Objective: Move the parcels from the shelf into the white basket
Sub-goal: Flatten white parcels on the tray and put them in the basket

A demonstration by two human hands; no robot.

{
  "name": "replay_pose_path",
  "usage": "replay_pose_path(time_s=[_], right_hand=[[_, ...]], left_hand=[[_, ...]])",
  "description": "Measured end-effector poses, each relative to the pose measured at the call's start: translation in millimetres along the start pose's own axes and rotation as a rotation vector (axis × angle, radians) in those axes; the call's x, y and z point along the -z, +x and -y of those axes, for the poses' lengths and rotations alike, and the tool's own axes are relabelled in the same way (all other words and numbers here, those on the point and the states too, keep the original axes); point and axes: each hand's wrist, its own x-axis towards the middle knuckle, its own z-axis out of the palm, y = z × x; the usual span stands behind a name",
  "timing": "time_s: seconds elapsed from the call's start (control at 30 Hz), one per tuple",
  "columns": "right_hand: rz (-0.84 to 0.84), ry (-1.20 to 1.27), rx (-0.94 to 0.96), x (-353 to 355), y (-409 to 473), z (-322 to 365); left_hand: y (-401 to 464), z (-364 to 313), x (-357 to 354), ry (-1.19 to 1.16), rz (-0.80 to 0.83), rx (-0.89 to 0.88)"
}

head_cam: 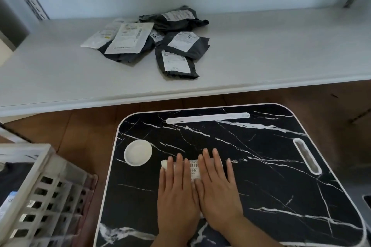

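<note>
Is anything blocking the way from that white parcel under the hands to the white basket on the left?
Nothing visible does. The small white labelled parcel lies flat on the black marble-pattern lap table under both hands. The white slatted plastic basket sits lower left, top open; only the table's round white cup recess lies between, and it is flat.

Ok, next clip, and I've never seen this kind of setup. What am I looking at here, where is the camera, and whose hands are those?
There is no machine: a person wears one camera on the head, looking forward and down. The left hand and right hand lie flat, fingers straight, pressing a small white parcel onto a black marble-patterned tray table. Neither hand has a grip on it; they only press. A round white dish sits on the tray table to the left of the hands. Further back, a pile of grey and white parcels still lies on the white shelf. The white basket stands at lower left, with something dark already inside.
</note>
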Motion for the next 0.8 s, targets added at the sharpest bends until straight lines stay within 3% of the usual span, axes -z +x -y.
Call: replay_pose_path(time_s=[0.8], right_hand=[[0.058,0.027,-0.002,-13.5,3.1,-0.7]], left_hand=[[3.7,3.8,-10.5,-0.002,0.039,-0.005]])
